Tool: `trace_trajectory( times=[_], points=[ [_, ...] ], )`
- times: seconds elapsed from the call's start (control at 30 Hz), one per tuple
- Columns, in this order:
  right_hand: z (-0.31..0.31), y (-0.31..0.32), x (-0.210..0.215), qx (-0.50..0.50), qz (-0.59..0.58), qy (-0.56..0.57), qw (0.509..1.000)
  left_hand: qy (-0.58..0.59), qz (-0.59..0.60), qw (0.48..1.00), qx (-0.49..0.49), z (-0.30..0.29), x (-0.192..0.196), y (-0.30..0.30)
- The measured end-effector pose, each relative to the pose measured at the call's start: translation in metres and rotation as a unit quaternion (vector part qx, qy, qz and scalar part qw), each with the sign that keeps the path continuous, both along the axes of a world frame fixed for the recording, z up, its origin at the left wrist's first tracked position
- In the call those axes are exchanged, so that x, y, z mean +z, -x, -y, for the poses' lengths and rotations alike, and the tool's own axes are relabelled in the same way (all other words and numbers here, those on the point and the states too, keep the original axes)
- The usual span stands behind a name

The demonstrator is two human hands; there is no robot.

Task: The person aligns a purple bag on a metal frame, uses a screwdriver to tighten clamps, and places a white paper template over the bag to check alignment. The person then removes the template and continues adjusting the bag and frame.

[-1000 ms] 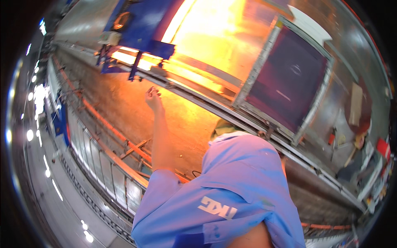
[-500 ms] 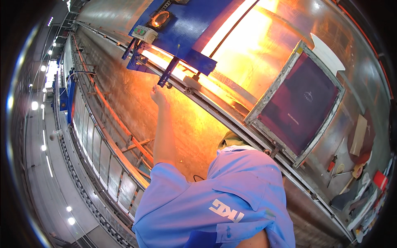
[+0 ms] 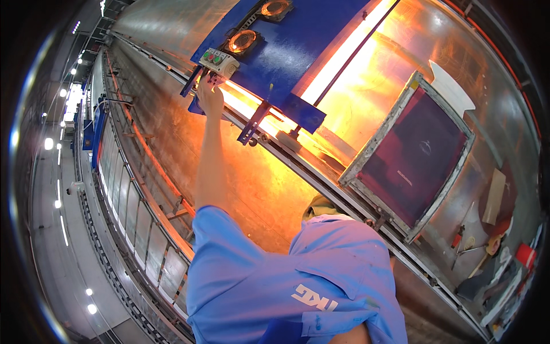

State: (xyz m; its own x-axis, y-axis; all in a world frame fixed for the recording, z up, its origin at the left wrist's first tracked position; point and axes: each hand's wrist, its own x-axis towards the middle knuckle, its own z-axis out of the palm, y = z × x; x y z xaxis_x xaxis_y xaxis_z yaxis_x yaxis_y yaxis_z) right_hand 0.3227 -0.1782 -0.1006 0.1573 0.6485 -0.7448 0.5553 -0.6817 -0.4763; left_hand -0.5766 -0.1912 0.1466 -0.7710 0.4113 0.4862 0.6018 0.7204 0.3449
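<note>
My left hand (image 3: 211, 98) reaches up to the near edge of a small grey control box (image 3: 222, 64) with red and green buttons. Its fingers touch or lie against the underside of the box and are partly hidden, so I cannot tell how closed they are. The box sits at the corner of a blue heater carriage (image 3: 281, 51), which has round vents with an orange glow. Bright orange light spills from beneath the carriage onto the metal table. A blue bracket (image 3: 254, 123) hangs from its near side, right of my hand. My right hand is out of view.
A framed printing screen (image 3: 409, 157) with dark purple mesh stands tilted on the table (image 3: 378, 109), beside a white curved piece (image 3: 452, 86). A metal rail (image 3: 303, 172) runs along the near edge. Tools and a red object (image 3: 524, 255) lie at right. Another long table (image 3: 143, 218) is at left.
My left hand has left the blue bracket and moved up and left to the control box. The carriage has shifted right, closer to the screen, which stays nearly in place.
</note>
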Motion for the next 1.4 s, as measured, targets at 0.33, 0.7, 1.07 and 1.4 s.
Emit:
trace_trajectory(
  times=[0.33,0.7,1.07,1.4],
  points=[
    [0.013,0.020,-0.003,-0.035,-0.044,-0.040,0.998,0.226,0.090,0.963,-0.113,-0.026,0.039,0.136],
    [0.021,0.002,-0.025,-0.080,-0.050,-0.047,0.994,0.171,-0.046,0.972,-0.153,-0.077,0.074,0.036],
    [0.000,-0.006,0.089,-0.225,0.232,-0.276,0.905,-0.096,0.157,0.870,-0.457,-0.117,0.038,-0.362],
    [-0.100,0.094,0.168,0.023,0.110,-0.472,0.874,0.160,0.248,0.769,-0.567,-0.097,-0.026,-0.441]
  ],
)
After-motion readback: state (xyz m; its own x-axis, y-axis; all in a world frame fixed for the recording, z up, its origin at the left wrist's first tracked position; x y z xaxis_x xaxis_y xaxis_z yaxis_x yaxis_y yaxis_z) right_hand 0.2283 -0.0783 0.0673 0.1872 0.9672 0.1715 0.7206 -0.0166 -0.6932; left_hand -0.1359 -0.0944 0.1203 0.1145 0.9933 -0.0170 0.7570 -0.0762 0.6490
